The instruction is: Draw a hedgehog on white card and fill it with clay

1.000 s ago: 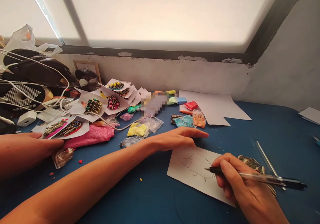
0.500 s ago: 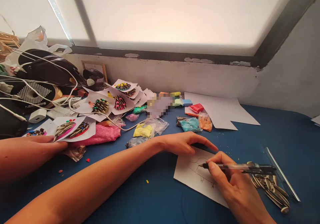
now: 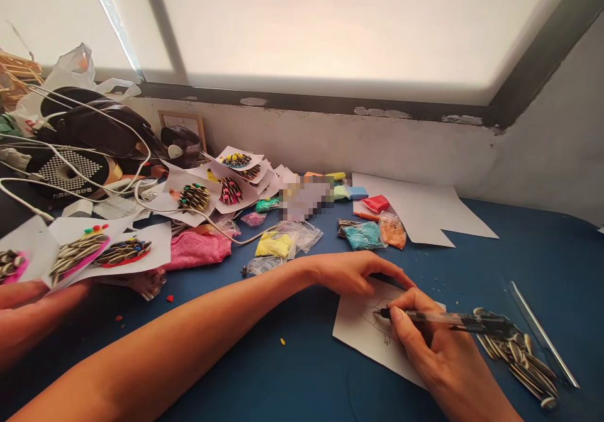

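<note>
My right hand [image 3: 443, 346] is closed round a black pen [image 3: 448, 320], its tip touching a small white paper [image 3: 361, 327]. Thin pen lines form a rounded outline with short leg-like strokes, partly covered by my fingers. My left hand [image 3: 353, 271] rests on the paper's far edge, fingers stretched out and holding nothing. Right of my pen hand lies a pile of striped sunflower seeds [image 3: 523, 362], beside a thin clear rod [image 3: 545, 334]. At the far left, another person's hand [image 3: 33, 315] holds cards [image 3: 80, 255] decorated with seeds and coloured clay.
Bags of blue clay [image 3: 363, 236] and yellow clay [image 3: 274, 244] lie beyond my arms, near a large white sheet [image 3: 425, 208]. More seed-covered cards [image 3: 193, 195], a pink cloth [image 3: 198, 249], white cables and a black speaker [image 3: 68, 173] crowd the left back.
The other person's hand has moved left and nearer with the cards. My pen tip stays on the drawing with little movement, and the whole view has shifted slightly.
</note>
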The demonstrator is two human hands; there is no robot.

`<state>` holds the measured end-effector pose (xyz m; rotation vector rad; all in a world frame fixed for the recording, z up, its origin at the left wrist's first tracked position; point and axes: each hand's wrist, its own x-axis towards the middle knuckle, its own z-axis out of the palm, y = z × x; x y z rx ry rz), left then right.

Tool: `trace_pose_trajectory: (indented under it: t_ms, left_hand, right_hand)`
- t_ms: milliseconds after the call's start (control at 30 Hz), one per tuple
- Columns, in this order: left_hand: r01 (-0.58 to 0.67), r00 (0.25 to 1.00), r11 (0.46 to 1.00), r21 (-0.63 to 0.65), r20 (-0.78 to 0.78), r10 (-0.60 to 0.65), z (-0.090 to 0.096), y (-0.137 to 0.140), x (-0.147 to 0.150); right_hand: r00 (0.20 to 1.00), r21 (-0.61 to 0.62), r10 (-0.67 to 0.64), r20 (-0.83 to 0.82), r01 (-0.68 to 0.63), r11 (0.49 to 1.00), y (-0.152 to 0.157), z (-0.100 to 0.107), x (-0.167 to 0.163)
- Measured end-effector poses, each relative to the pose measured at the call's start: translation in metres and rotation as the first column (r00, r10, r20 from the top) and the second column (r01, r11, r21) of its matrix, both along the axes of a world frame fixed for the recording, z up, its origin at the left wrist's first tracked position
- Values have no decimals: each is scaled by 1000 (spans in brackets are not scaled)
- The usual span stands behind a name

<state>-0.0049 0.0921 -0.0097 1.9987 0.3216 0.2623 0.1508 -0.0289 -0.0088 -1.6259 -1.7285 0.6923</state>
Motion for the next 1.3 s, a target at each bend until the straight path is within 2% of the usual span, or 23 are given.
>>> trace_pose_trajectory:
  t_ms: [167, 500, 633, 833, 1133, 1300]
  left_hand:
    - [-8, 1000, 1000, 1, -9, 8, 0, -1, 0]
    - [11, 1000, 1000, 24, -8, -11, 2, 0, 1]
    - [-6, 1000, 1000, 0, 0, 6, 1, -1, 1]
    - [-7, 1000, 1000, -10, -12, 7, 3, -2, 2]
    - [-15, 1000, 1000, -7, -12, 15, 4, -2, 1]
    - [-15, 1000, 1000, 4, -4, 15, 3, -2, 1]
  right_hand:
    - [1000, -55, 6, -25, -7, 998, -1, 3, -2]
    - [999, -59, 18, -48, -21, 998, -1, 1, -1]
    - [1000, -7, 27, -2, -27, 1000, 1, -2, 3]
    - [991, 55, 113, 74, -117, 992, 7, -8, 11]
    - [983, 44, 152, 103, -157, 987, 9, -15, 17]
    - [983, 71, 149, 106, -157, 985, 12, -12, 15]
